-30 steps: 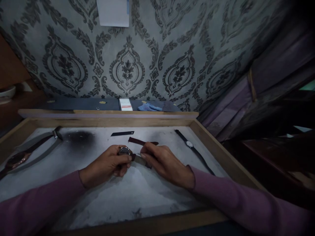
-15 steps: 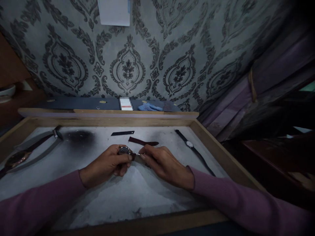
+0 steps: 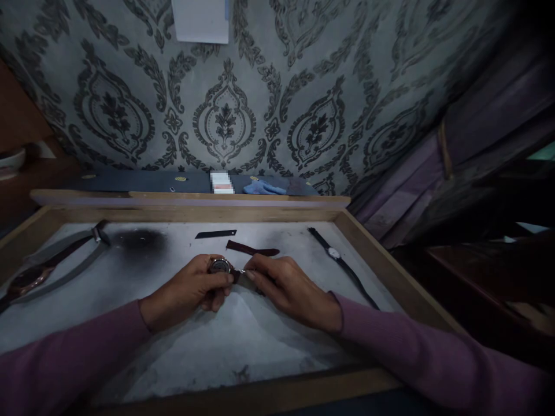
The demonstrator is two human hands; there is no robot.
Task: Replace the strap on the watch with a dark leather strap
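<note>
My left hand (image 3: 203,283) is closed around a wristwatch (image 3: 220,266) with a shiny metal case, its dial tilted up. A short piece of dark strap (image 3: 236,276) shows at the watch's right side, beside my left thumb. From the right, my right hand (image 3: 286,289) pinches a small shiny metal piece (image 3: 243,271) between thumb and fingertips, at the end of that strap; its kind is too small to make out. Just beyond both hands lies a loose brown watch strap (image 3: 252,249). Farther back is a dark blade-like strip (image 3: 215,234) with a hole at one end.
A wooden-rimmed tray (image 3: 199,215) with a pale bottom surrounds the work. On the right lies a black-strapped watch (image 3: 333,253); on the left, a larger watch (image 3: 30,280) with a grey band. A blue cloth (image 3: 264,188) rests behind the rim.
Both hands stay almost in place, with the watch held the same way. The metal piece at my right fingertips shows only a very slight shift.
</note>
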